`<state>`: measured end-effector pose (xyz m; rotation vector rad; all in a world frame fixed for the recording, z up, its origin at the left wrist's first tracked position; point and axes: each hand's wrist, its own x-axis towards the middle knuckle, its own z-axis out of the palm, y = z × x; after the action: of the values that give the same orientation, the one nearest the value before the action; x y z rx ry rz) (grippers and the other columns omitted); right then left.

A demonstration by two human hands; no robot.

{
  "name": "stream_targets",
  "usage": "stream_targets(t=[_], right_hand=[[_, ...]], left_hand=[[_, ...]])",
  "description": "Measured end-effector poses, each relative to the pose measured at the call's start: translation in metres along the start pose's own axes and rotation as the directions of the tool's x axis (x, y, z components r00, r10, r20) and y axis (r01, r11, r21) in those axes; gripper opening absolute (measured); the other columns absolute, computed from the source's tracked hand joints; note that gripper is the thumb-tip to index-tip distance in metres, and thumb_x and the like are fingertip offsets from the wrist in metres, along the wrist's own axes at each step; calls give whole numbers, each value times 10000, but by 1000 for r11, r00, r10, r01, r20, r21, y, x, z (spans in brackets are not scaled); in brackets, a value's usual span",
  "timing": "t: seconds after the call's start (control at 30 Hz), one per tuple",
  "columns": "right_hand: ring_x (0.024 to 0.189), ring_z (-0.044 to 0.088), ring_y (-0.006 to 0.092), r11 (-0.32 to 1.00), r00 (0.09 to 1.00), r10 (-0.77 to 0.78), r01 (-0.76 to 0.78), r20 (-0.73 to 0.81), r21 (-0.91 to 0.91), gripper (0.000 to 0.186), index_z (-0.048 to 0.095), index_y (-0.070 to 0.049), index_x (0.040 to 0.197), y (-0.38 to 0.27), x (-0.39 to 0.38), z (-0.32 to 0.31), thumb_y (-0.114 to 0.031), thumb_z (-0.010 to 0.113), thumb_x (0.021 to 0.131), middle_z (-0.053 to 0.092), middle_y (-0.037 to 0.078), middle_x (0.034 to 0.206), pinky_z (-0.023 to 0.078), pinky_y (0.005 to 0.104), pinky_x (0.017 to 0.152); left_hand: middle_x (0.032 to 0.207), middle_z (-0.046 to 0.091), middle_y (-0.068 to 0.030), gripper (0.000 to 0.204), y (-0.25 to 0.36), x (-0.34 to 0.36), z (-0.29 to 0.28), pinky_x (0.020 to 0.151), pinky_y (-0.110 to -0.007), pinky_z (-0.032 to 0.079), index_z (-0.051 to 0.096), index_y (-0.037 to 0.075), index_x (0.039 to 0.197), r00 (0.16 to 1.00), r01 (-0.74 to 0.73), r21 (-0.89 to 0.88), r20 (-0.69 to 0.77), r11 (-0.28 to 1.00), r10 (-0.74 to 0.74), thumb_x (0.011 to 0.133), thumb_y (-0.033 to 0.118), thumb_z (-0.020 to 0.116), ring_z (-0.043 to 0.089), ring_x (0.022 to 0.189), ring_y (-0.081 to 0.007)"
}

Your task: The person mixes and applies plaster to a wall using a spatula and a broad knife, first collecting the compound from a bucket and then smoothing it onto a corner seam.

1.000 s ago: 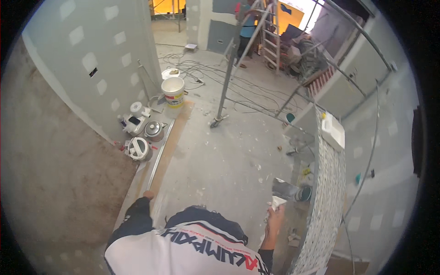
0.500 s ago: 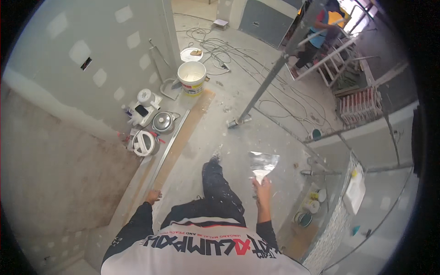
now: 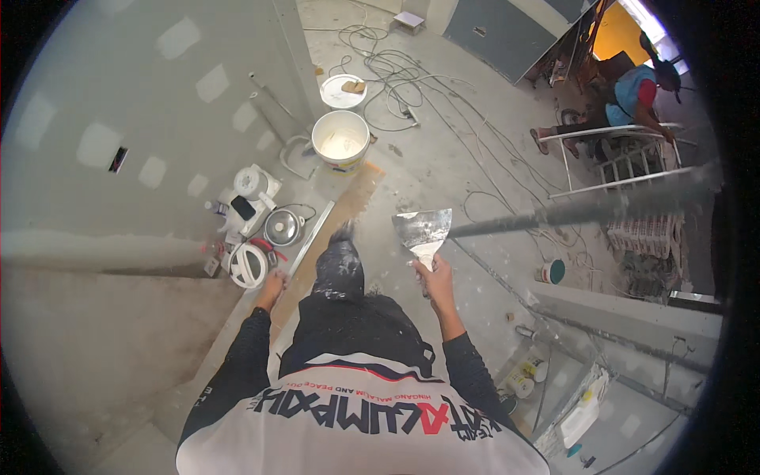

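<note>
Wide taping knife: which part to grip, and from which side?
Best gripped by the white handle, likely from the wearer's side. The wide taping knife has its handle pointing back toward the person, while its broad, smeared blade flares away, so this approach avoids the edge. The right hand holds it there.

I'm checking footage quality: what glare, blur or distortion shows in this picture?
Head view: straight edges bend toward the rim, corners go black; same head view: glare washes out the bright opening; head view again: the grey pole looks blurred, the scraper fairly clear.
</note>
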<state>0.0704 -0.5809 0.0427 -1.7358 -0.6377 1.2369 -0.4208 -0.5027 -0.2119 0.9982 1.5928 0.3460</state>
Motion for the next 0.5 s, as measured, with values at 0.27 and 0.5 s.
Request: stream_targets(t=[0.27, 0.5], right_hand=[[722, 524, 87, 1000, 964, -2, -4, -264, -22, 177, 606, 9, 940, -20, 147, 33, -98, 713, 850, 601, 21, 812, 425, 269, 623], [770, 564, 106, 931, 856, 350, -273, -380, 241, 276, 572, 8, 1102, -9, 251, 64, -63, 696, 867, 618, 27, 906, 451, 259, 668]], left_hand=[[956, 683, -99, 279, 198, 268, 72, 739, -302, 519, 567, 19, 1141, 980, -197, -99, 15, 975, 199, 972, 240, 549, 658, 839, -175], [1013, 634, -232, 270, 339, 555, 139, 793, -430, 481, 576, -36, 1089, 824, -415, 165, -348, 895, 447, 958, 193, 522, 621, 924, -343]])
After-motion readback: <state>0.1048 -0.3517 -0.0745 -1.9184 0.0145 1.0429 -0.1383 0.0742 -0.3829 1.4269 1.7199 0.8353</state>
